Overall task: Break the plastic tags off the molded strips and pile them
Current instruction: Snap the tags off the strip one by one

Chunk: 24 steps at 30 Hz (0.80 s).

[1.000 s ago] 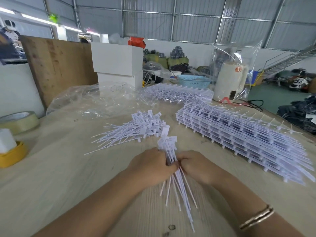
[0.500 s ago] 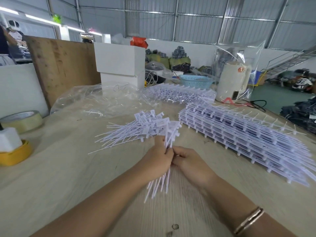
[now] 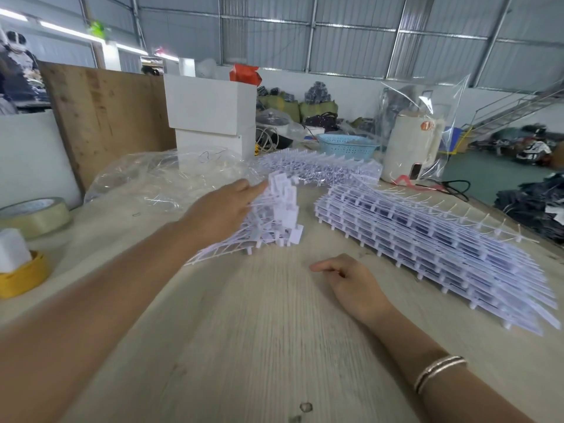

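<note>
Your left hand [image 3: 224,210] is stretched forward across the tabletop [image 3: 274,346], forearm long and low, fingers extended and pressed flat against the side of the pile of loose tags [image 3: 268,221] — a spread hand, not a clenched one, though motion blur hides whether any fingers curl around tags. The pile sits mid-table, its thin tails fanning toward you on the left and its flat heads stacked up at the fingertips. Your right hand [image 3: 351,283] rests on the wood nearer to you, fingers loosely curled, holding nothing; a bracelet [image 3: 439,372] circles that wrist. Between the two hands and in front of you the wood is bare, giving you room to work. To the right lies the stack of molded strips [image 3: 442,254], running diagonally toward the table's right edge, well apart from the pile; a second heap of strips [image 3: 317,167] lies farther back. On the left edge sit a tape roll [image 3: 33,216] and a yellow roll [image 3: 24,277] with a white block standing in it. Crumpled clear plastic [image 3: 164,178] lies behind the pile — and a blue basket [image 3: 348,146] stands at the far side, its contents not visible.
</note>
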{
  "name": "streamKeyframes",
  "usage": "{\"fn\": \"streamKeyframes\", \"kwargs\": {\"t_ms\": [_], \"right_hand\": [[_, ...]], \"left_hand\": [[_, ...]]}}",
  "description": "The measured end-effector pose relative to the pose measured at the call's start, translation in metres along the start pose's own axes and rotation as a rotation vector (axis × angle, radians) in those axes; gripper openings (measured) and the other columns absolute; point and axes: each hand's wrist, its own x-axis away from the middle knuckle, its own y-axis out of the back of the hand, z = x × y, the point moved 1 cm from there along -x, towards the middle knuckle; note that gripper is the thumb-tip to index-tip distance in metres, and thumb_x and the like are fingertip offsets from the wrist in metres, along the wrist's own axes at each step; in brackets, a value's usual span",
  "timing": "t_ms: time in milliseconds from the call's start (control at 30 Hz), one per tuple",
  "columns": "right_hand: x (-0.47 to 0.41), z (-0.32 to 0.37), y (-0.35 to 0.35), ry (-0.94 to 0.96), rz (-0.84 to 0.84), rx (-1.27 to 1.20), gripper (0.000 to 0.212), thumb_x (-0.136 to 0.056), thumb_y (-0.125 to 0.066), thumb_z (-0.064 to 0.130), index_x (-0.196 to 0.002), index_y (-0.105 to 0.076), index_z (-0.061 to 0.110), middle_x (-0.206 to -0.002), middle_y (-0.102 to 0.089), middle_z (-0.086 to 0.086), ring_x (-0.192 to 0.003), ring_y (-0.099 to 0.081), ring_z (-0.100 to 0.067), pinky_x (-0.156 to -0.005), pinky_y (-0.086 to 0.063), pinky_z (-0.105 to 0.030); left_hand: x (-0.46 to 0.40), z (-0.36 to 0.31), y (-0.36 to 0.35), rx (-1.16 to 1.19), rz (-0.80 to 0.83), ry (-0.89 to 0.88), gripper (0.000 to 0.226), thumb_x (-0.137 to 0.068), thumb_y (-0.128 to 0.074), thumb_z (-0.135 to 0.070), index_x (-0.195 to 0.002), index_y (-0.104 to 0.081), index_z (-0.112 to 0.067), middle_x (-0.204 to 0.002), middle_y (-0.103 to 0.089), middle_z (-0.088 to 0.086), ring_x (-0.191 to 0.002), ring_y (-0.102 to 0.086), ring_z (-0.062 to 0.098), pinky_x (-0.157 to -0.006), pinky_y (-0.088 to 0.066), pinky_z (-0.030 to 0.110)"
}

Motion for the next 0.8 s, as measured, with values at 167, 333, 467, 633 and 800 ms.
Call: {"fn": "streamKeyframes", "kwargs": {"t_ms": [167,333,467,633,800], "right_hand": [[0.0,0.002,-0.001,0.038,0.029,0.045,0.033,-0.094,-0.044,0.003,-0.098,-0.071,0.022,-0.105,-0.057,-0.001,-0.087,-0.052,-0.004,-0.07,-0.034,0.001],[0.0,0.001,-0.002,0.041,0.037,0.013,0.028,-0.094,-0.048,0.006,-0.099,-0.071,0.019,-0.105,-0.057,0.001,-0.086,-0.051,-0.001,-0.072,-0.033,0.002],[-0.001,0.001,-0.002,0.043,0.042,0.019,0.029,-0.094,-0.047,0.006,-0.099,-0.071,0.021,-0.104,-0.057,0.002,-0.091,-0.053,-0.005,-0.073,-0.034,0.0],[0.0,0.0,-0.003,0.053,0.036,0.024,0.028,-0.093,-0.048,0.007,-0.101,-0.071,0.021,-0.099,-0.056,0.002,-0.084,-0.052,-0.002,-0.071,-0.036,-0.002],[-0.003,-0.005,-0.004,0.075,-0.034,0.059,0.029,-0.092,-0.048,0.005,-0.104,-0.07,0.019,-0.089,-0.051,0.009,-0.071,-0.048,0.002,-0.066,-0.036,-0.003]], "left_hand": [[-0.001,0.04,-0.032,-0.104,0.355,0.114,0.074,-0.091,-0.054,-0.045,-0.15,-0.015,-0.024,-0.131,-0.04,0.01,-0.114,-0.04,0.025,-0.098,-0.035,0.032],[0.007,0.045,-0.033,0.162,0.308,0.215,0.103,-0.066,-0.07,-0.062,-0.149,-0.017,-0.032,-0.144,-0.027,0.001,-0.132,-0.028,0.021,-0.11,-0.024,0.033],[0.011,0.039,-0.037,0.131,0.371,0.231,0.099,-0.077,-0.064,-0.058,-0.151,-0.004,-0.028,-0.156,-0.012,-0.002,-0.141,-0.02,0.02,-0.113,-0.022,0.032],[0.018,0.026,-0.053,-0.047,0.272,0.154,0.076,-0.094,-0.044,-0.049,-0.15,0.003,-0.027,-0.155,-0.022,-0.003,-0.135,-0.033,0.023,-0.107,-0.028,0.033],[0.013,0.016,-0.04,-0.12,0.344,0.277,0.103,-0.081,-0.054,-0.063,-0.15,0.007,-0.017,-0.159,0.006,-0.001,-0.145,-0.007,0.022,-0.115,-0.004,0.038]]}}
